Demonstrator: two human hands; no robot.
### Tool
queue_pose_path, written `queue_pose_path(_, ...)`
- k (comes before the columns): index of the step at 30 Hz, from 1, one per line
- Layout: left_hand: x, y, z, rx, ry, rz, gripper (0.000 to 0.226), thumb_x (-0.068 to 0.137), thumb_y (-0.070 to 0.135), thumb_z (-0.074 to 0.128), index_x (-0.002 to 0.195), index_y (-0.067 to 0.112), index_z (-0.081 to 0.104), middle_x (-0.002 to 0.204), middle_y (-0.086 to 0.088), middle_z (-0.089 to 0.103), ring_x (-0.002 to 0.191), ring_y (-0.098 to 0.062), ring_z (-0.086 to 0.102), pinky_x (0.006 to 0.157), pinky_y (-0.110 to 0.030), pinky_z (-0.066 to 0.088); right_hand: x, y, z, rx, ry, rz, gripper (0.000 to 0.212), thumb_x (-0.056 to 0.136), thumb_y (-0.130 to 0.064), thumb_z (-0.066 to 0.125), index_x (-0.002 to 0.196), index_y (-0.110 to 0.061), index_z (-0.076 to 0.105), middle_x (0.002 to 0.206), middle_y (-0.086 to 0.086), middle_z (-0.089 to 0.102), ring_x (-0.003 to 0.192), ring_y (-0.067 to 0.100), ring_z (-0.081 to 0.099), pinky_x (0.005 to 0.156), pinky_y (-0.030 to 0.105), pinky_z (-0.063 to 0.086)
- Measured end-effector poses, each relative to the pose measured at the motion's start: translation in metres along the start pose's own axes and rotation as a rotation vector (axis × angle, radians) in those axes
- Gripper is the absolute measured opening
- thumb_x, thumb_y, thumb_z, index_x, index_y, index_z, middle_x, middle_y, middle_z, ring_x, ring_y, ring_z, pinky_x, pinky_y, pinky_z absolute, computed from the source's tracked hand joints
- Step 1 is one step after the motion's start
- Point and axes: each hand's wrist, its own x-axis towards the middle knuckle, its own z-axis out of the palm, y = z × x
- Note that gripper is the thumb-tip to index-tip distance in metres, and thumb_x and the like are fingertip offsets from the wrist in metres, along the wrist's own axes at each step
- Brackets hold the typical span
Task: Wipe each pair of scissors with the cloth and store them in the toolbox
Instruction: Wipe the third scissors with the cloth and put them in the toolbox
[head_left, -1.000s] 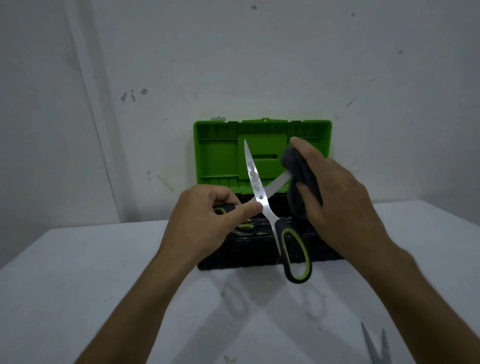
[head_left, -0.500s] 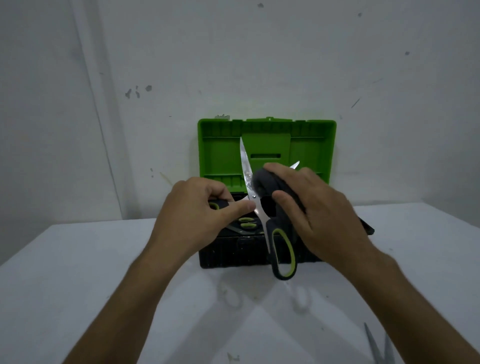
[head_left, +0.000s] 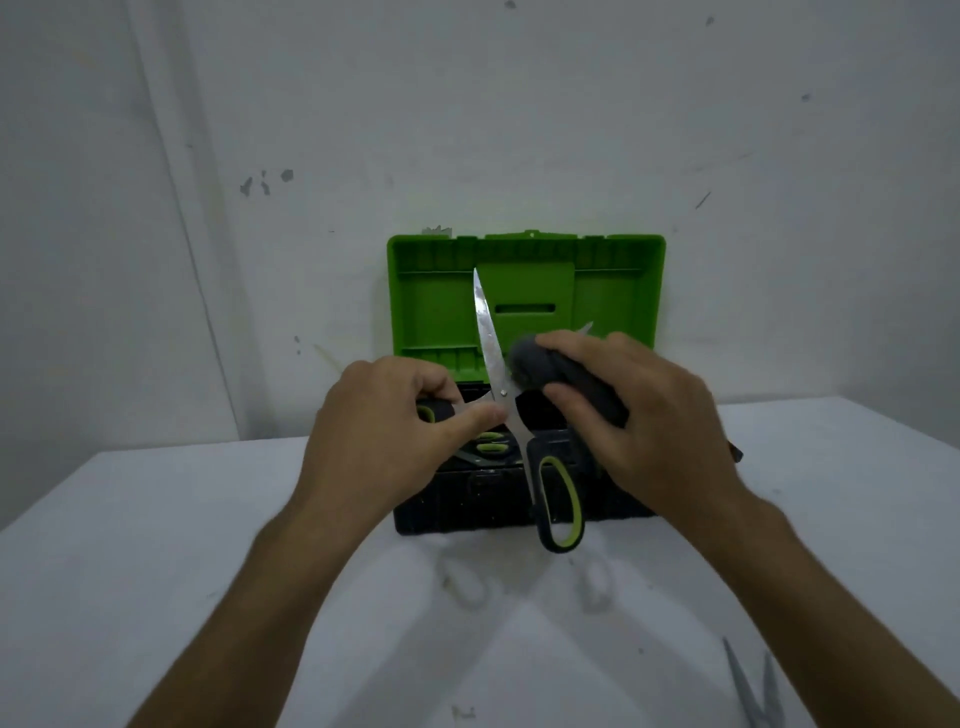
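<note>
My left hand (head_left: 387, 431) grips one black-and-green handle of a pair of scissors (head_left: 488, 338), held spread wide above the toolbox. One blade points up; the free handle loop (head_left: 560, 506) hangs down. My right hand (head_left: 639, 415) clasps a dark grey cloth (head_left: 566, 374) wrapped around the other blade near the pivot, and only that blade's tip (head_left: 586, 328) shows. The toolbox (head_left: 467, 506) is black with an upright green lid (head_left: 426, 301). Another pair of scissors (head_left: 485, 447) lies inside it.
The toolbox stands on a white table (head_left: 156, 545) against a marked white wall. The blades of a further pair of scissors (head_left: 753, 691) lie at the table's near right edge, partly cut off by the frame.
My right hand has slid the cloth down the blade from near the tip toward the pivot. The left hand holds the scissors almost still.
</note>
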Motion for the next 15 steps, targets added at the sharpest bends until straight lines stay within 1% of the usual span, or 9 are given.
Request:
queue_pose_path(3, 0.001, -0.002, 0.003, -0.016, -0.036, -0.025, 0.047, 0.066, 0.069, 0.066, 0.058, 0.023, 0.065, 0.055, 0.003, 0.063, 0.055, -0.013, 0.06, 0.055, -0.036, 0.051, 0.004, 0.016, -0.007, -0.071, 0.067, 0.111, 0.035, 0.096, -0.039, 0.058, 0.129, -0.031, 0.06, 0.094, -0.004, 0.063, 0.075, 0.018, 0.059, 0.059, 0.028, 0.047)
queue_pose_path(5, 0.001, -0.002, 0.008, -0.011, -0.075, -0.045, 0.047, 0.066, 0.069, 0.067, 0.058, 0.023, 0.065, 0.056, 0.003, 0.063, 0.054, -0.012, 0.06, 0.051, -0.031, 0.046, 0.005, 0.019, -0.017, -0.073, 0.115, 0.13, 0.034, 0.096, -0.035, 0.06, 0.129, -0.027, 0.061, 0.095, -0.001, 0.064, 0.076, 0.02, 0.059, 0.061, 0.028, 0.045)
queue_pose_path(6, 0.001, -0.001, 0.008, 0.002, -0.09, -0.054, 0.047, 0.066, 0.069, 0.067, 0.058, 0.023, 0.064, 0.055, 0.003, 0.062, 0.053, -0.012, 0.059, 0.05, -0.027, 0.042, 0.007, 0.016, -0.021, -0.05, 0.118, 0.101, 0.034, 0.096, -0.033, 0.06, 0.129, -0.025, 0.062, 0.096, 0.0, 0.064, 0.077, 0.02, 0.059, 0.061, 0.029, 0.046)
queue_pose_path(8, 0.001, -0.001, 0.009, 0.058, -0.108, -0.06, 0.047, 0.067, 0.069, 0.068, 0.058, 0.023, 0.064, 0.052, 0.005, 0.058, 0.05, -0.009, 0.054, 0.048, -0.023, 0.035, 0.009, 0.003, -0.026, 0.003, 0.077, 0.011, 0.035, 0.095, -0.032, 0.061, 0.128, -0.024, 0.062, 0.096, 0.0, 0.062, 0.076, 0.018, 0.057, 0.061, 0.027, 0.047)
queue_pose_path(11, 0.0, 0.0, 0.009, 0.147, -0.112, -0.032, 0.045, 0.068, 0.069, 0.069, 0.059, 0.025, 0.062, 0.053, 0.009, 0.054, 0.051, -0.006, 0.051, 0.049, -0.023, 0.032, 0.008, -0.015, -0.023, -0.044, -0.018, -0.045, 0.036, 0.093, -0.041, 0.058, 0.128, -0.031, 0.062, 0.092, -0.008, 0.058, 0.071, 0.009, 0.051, 0.056, 0.014, 0.038)
queue_pose_path(12, -0.001, 0.0, 0.009, 0.152, -0.11, -0.022, 0.045, 0.068, 0.069, 0.069, 0.059, 0.026, 0.061, 0.053, 0.01, 0.053, 0.051, -0.005, 0.05, 0.049, -0.024, 0.033, 0.006, -0.019, -0.021, -0.061, -0.057, -0.046, 0.037, 0.092, -0.044, 0.056, 0.127, -0.034, 0.061, 0.092, -0.01, 0.058, 0.07, 0.008, 0.052, 0.055, 0.015, 0.038)
queue_pose_path(15, -0.002, 0.002, 0.01, 0.121, -0.112, 0.017, 0.045, 0.068, 0.068, 0.07, 0.056, 0.026, 0.059, 0.049, 0.011, 0.051, 0.048, -0.006, 0.05, 0.048, -0.025, 0.034, 0.001, -0.022, -0.014, -0.068, -0.133, -0.067, 0.038, 0.089, -0.049, 0.054, 0.125, -0.037, 0.061, 0.092, -0.012, 0.059, 0.073, 0.011, 0.058, 0.054, 0.027, 0.048)
